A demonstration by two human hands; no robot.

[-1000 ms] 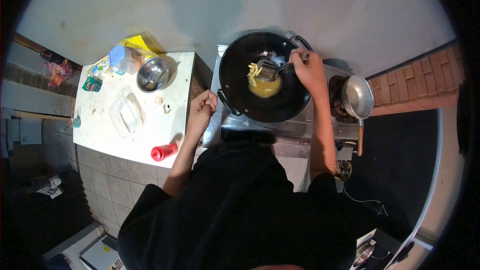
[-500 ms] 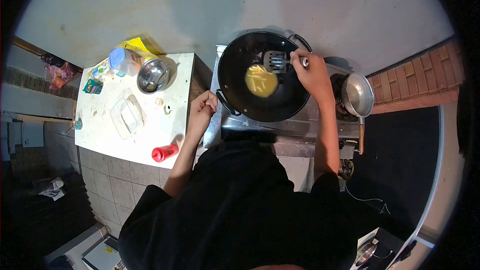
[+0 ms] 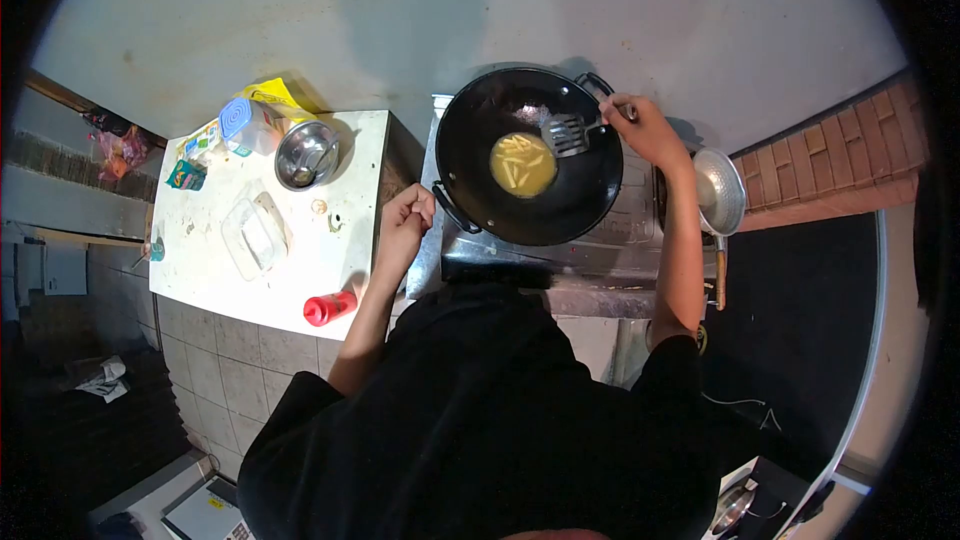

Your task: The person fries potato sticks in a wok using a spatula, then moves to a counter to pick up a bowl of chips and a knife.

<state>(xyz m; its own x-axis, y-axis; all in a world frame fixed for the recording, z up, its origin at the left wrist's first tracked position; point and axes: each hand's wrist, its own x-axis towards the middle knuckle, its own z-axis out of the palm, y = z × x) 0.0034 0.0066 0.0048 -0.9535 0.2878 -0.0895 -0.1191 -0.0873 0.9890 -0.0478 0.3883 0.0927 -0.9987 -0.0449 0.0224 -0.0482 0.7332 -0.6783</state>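
A black wok (image 3: 590, 190) on the stove holds a shallow pool of oil (image 3: 540, 178) with several pale yellow strips (image 3: 514, 166) in it, which look like cut potato. My right hand (image 3: 648, 132) grips the handle of a slotted metal spatula (image 3: 568, 135). Its blade is over the wok's inner wall, just right of the oil. Beside the wok's left handle (image 3: 456, 208), my left hand (image 3: 406, 215) hovers with curled fingers. I see nothing in those fingers, and the hand appears apart from the handle.
Right of the wok stands a metal saucepan (image 3: 722, 195) with a wooden handle. On the white table (image 3: 210, 250) at left are a steel bowl (image 3: 305, 154), a clear plastic tray (image 3: 252, 240), a red bottle (image 3: 330, 308) and a blue-lidded container (image 3: 240, 120). A wall rises behind.
My right hand has moved right with the spatula, drawing its blade slightly right and down, away from the strips. The strips have spread in the oil. My left hand has barely moved.
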